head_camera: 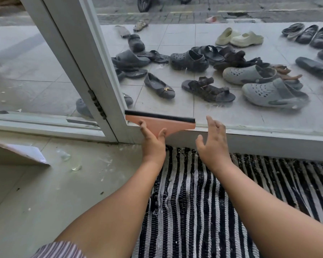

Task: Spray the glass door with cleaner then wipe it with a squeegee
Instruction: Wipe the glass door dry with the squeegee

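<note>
My left hand [153, 144] grips the handle of a pink squeegee [162, 123] whose black rubber blade lies level against the bottom edge of the glass door [203, 94], tight to the white door frame [101, 75] at its left end. My right hand [213, 142] hovers just right of the squeegee with fingers spread and straight, its fingertips near the glass at the bottom rail, holding nothing. No spray bottle is in view.
A black-and-white striped mat [222, 192] lies under my arms against the door's white bottom rail [268, 140]. Several shoes and sandals [209, 84] lie outside on the tiles behind the glass. A flat board [17, 153] rests on the dusty floor at left.
</note>
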